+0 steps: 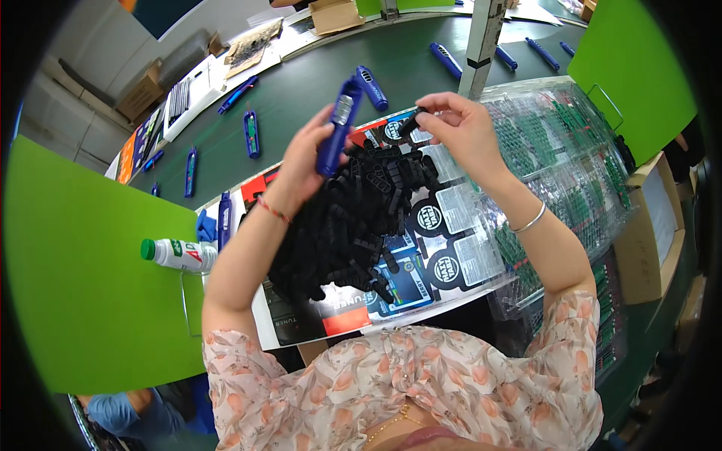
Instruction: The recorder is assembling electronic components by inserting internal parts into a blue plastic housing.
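My left hand (307,154) is closed round a long blue plastic housing (331,150), held tilted; something silvery shows inside its upper part. Between the thumb and fingers of my right hand (465,134) is a small black rubber-like piece (411,122), to the right of the housing and apart from it. Under both hands a large heap of similar black pieces (346,218) lies on a printed sheet (361,322). Another blue housing (371,88) rests on the green surface just beyond my hands.
Clear plastic trays of green circuit boards (541,143) are stacked at the right, beside a cardboard box (653,225). Green partitions (90,270) flank me. A white bottle with a green cap (177,254) stands left. More blue housings (252,134) lie along the green conveyor-like surface (301,83). A metal post (481,49) rises ahead.
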